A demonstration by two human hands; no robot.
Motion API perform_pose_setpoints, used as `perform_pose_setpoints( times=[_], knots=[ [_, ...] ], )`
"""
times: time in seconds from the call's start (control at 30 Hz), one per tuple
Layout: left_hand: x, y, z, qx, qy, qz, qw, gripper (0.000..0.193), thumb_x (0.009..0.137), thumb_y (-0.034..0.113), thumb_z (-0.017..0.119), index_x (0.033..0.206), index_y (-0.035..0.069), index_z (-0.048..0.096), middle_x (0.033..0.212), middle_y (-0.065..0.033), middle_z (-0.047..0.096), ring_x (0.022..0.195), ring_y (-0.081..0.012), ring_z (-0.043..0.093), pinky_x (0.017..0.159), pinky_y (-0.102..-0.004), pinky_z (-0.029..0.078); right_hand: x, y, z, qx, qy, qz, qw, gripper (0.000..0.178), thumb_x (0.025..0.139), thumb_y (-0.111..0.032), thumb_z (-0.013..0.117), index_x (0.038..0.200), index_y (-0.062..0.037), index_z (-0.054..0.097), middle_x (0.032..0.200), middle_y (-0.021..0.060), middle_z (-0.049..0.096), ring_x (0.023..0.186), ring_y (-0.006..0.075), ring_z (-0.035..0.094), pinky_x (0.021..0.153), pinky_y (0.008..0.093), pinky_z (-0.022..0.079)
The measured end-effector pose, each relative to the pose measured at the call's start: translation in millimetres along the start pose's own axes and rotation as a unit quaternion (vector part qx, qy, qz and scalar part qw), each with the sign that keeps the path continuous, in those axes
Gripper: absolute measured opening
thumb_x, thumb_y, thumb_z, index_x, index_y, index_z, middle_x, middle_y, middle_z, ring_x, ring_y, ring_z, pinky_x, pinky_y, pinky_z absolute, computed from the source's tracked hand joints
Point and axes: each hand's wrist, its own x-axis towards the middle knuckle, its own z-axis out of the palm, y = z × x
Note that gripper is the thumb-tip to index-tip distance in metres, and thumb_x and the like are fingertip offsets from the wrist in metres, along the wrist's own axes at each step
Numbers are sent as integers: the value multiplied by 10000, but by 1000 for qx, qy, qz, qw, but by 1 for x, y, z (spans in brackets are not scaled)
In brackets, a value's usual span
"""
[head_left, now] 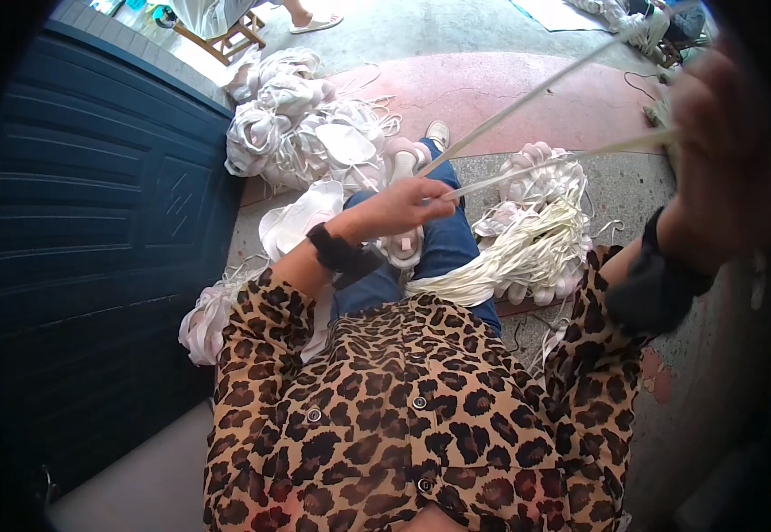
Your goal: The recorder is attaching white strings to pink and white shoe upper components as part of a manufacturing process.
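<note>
My left hand [410, 206] is closed in front of my lap, gripping a pale shoelace [536, 173] just above a shoe. That shoe [405, 244], white and pale pink, stands between my thighs, partly hidden by the hand. Two strands of lace run taut from my left fingers toward the upper right. My right hand [722, 151], raised high and blurred, pulls on the lower strand; the upper strand passes above it, its end smeared. Across my right thigh lies a thick bundle of cream laces [514, 253], spilling over shoes beside my leg.
A heap of white shoes and uppers [292, 115] lies ahead on the left, with more white pieces [208, 324] by my left side. A dark blue panelled door [93, 239] borders the left. Ahead, a person's foot [317, 22] shows beside a wooden stool [221, 43].
</note>
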Motion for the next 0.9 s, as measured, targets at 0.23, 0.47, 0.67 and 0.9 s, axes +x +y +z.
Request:
perform_pose_setpoints(
  times=[0.23, 0.47, 0.67, 0.9],
  knots=[
    [-37, 17, -40, -89, 105, -76, 988, 383, 1051, 350, 518, 866, 34, 630, 741, 42, 517, 695, -47, 470, 615, -205, 402, -45, -15, -91, 74, 141, -19, 987, 359, 976, -42, 414, 1248, 178, 492, 1346, 312, 488, 1292, 391, 448, 1167, 525, 278],
    [-73, 3, -84, -256, 237, -36, 936, 326, 1069, 283, 469, 878, 56, 605, 723, -9, 561, 679, -110, 548, 716, -276, 499, -128, -47, -187, 40, 333, -35, 941, 189, 975, -68, 454, 951, 76, 574, 959, 182, 582, 897, 267, 541, 908, 420, 439],
    [-234, -54, -294, -479, 549, 102, 677, 192, 1062, 216, 456, 970, 61, 523, 634, 22, 346, 554, -101, 342, 585, -280, 369, -216, 77, -234, -271, 534, 121, 792, 231, 1026, -240, 546, 890, -78, 640, 801, 18, 618, 676, 110, 550, 617, 254, 454],
    [-161, -158, -178, -303, 422, -194, 832, 223, 975, 149, 583, 1151, 13, 607, 783, 25, 541, 650, -69, 481, 602, -227, 408, -213, 303, -133, -351, 297, 408, 789, 259, 950, -170, 603, 1173, -39, 620, 790, 26, 661, 685, 104, 605, 613, 267, 492]
  ],
)
